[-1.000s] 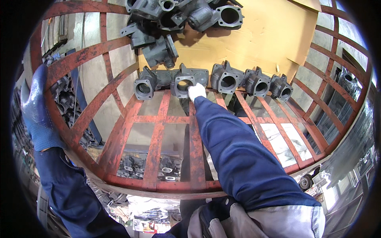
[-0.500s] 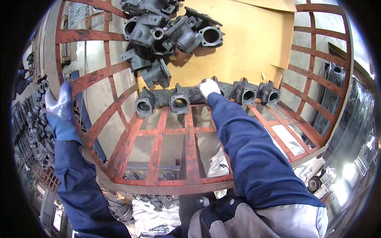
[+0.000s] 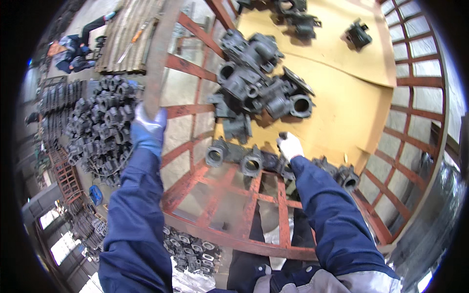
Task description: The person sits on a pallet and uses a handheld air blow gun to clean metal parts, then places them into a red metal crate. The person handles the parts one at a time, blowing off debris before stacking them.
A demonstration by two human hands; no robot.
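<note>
My left hand [image 3: 148,128], in a blue and grey glove, is closed round the top rail [image 3: 160,68] of a red metal crate. My right hand [image 3: 290,146], white-gloved, is curled at the front row of dark metal castings inside the crate. Its fingers seem closed on a dark upper part of a casting [image 3: 285,168]; the glove and sleeve hide much of that piece. To its left in the row stand two flanged castings, one with a round bore [image 3: 251,166] and one at the end [image 3: 215,154]. Another casting [image 3: 348,178] ends the row on the right.
A heap of castings [image 3: 244,83] lies on the cardboard sheet [image 3: 342,107] at the crate's left side, with a single casting [image 3: 359,35] farther back. Outside, a pile of castings [image 3: 105,129] stands at left. A person [image 3: 73,53] is at the far left.
The view has swung left, so the crate appears farther right and the outside pile shows more. My left hand stays at the rail, and my right hand remains at the front row.
</note>
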